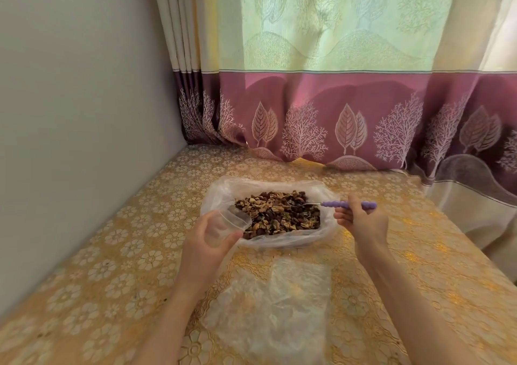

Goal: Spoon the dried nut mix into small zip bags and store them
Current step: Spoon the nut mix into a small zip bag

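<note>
Table w/ a gold floral cloth (117, 252) fills the lower view; its left edge runs tight along a plain wall (70, 112), far edge sits under a curtain (335, 98) whose hem drapes onto the cloth, right edge drops off beyond the right forearm. Nut mix (279, 213) lies heaped in a big clear plastic bag (221, 188) spread open flat, mid-table, a bit toward the far side. Left hand (207, 241) is at the bag's near-left corner, fingers & thumb curled round a small clear zip bag (232, 220), its mouth held open and tipped toward the nuts, just over the big bag's edge. Right hand (361, 219) is at the bag's right edge, fingers clamped on the purple handle of a spoon (333, 204); handle lies roughly level, pointing right, metal bowl reaching left into the mix, touching the pile's right part. Can't tell if the bowl carries nuts. Near side, between the two forearms, a crumpled sheet of clear plastic (279, 308) lies flat on the cloth, close to the big bag's near edge but apart from it. Bare cloth left of the left arm out to the wall, between bag & curtain hem, and right of the right hand toward the table edge.
</note>
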The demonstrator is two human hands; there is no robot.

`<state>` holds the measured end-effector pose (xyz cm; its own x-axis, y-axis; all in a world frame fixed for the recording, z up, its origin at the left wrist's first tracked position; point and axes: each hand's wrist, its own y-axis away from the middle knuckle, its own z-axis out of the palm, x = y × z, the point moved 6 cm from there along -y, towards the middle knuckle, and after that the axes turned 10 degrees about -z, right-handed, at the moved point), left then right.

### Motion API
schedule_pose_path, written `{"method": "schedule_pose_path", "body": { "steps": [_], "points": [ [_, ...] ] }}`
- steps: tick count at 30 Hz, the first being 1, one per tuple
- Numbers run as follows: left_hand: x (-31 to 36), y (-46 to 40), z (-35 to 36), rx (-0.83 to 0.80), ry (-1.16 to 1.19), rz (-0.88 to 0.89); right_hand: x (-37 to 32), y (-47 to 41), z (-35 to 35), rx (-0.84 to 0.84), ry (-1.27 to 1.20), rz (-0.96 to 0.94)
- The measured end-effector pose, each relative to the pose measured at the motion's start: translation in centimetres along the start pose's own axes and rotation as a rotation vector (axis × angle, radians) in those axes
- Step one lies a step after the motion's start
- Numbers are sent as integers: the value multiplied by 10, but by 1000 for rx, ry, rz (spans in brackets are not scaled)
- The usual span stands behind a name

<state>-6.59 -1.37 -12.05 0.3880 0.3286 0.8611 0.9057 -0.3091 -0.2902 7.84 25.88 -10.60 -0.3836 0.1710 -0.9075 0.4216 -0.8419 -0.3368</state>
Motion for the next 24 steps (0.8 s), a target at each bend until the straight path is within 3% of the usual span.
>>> {"method": "schedule_pose_path", "body": {
  "steps": [6,12,20,24],
  "points": [
    [1,1,0,-5,9,-32,-23,7,21,-100,-63,-9],
    [5,3,-5,0,131,-96,-48,24,63,-350,-121,26],
    [12,3,-15,37,277,-115,-77,64,118,-641,-58,-130],
    [10,4,-19,58,330,-130,-79,63,120,-676,-36,-145]
  ]
}}
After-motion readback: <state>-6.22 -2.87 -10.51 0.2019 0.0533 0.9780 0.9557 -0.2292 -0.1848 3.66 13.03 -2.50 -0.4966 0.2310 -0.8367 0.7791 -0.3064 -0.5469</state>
